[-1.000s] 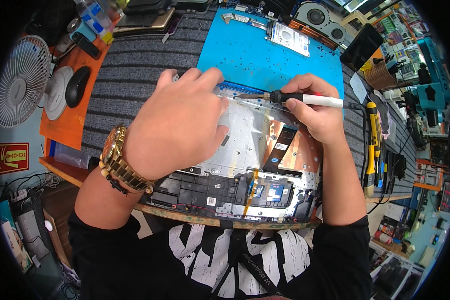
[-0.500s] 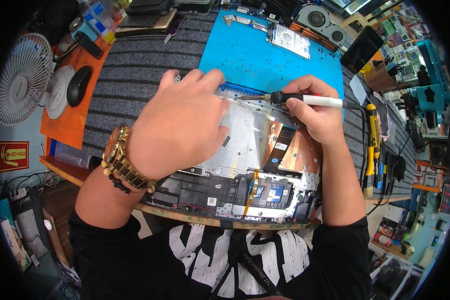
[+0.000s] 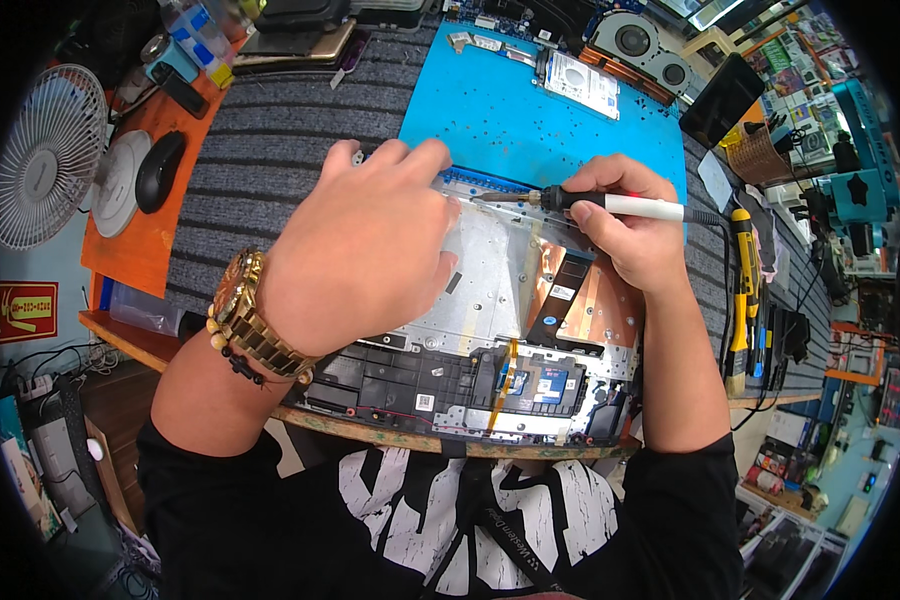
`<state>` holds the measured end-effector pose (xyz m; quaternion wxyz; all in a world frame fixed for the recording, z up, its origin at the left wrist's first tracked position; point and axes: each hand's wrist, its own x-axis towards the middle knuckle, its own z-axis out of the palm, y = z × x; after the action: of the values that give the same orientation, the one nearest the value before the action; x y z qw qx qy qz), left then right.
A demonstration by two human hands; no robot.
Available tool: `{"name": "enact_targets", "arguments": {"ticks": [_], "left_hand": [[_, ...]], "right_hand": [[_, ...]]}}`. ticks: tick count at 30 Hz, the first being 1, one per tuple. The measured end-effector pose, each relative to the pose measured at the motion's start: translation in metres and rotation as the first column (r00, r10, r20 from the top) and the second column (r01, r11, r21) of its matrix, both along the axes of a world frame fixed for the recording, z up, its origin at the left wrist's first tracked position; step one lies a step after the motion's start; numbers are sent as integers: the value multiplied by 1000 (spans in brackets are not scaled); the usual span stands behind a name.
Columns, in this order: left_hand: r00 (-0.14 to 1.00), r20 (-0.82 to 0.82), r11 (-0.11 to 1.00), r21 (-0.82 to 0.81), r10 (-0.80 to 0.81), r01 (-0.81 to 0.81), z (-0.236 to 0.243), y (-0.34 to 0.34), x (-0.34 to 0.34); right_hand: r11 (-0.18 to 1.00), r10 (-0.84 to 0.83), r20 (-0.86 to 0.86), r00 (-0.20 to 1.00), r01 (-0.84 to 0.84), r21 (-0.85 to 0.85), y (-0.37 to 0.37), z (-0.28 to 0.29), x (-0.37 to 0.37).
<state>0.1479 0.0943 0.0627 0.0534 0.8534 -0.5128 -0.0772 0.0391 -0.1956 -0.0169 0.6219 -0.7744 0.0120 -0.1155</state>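
Observation:
My right hand (image 3: 625, 215) is closed around a soldering iron (image 3: 645, 206) with a black and white handle. Its metal tip points left and lies at the far edge of an opened laptop case (image 3: 480, 290), close to a blue strip (image 3: 485, 181). My left hand (image 3: 370, 235) lies over the left part of the case, its fingers curled down at the far edge; the fingertips are mostly hidden. The case shows a silver metal plate, a copper-coloured area (image 3: 610, 300), black plastic along the near side and a yellow ribbon cable (image 3: 504, 390).
Beyond the case is a blue mat (image 3: 470, 110) with a hard drive (image 3: 582, 82), scattered screws and a cooling fan assembly (image 3: 630, 42). A yellow-handled tool (image 3: 741, 270) and the iron's cord lie right. A mouse (image 3: 158, 172) and white fan (image 3: 48, 158) stand left.
Almost nothing differs. My right fingers have shifted slightly on the soldering iron, whose tip stays at nearly the same spot; my left hand keeps its place.

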Motion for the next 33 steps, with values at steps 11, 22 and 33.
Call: {"name": "enact_targets", "arguments": {"ticks": [11,22,33], "left_hand": [[1000,7,1000,15,4,-4,0,-1,-1],[1000,0,1000,27,8,-8,2,-1,-1],[1000,6,1000,16,4,-4,2,-1,-1]], "right_hand": [[996,-1,-21,1000,3,90,1,0,0],[997,-35,-25,999,37,73,2,0,0],[996,-19,-34,999,22,90,3,0,0]]}}
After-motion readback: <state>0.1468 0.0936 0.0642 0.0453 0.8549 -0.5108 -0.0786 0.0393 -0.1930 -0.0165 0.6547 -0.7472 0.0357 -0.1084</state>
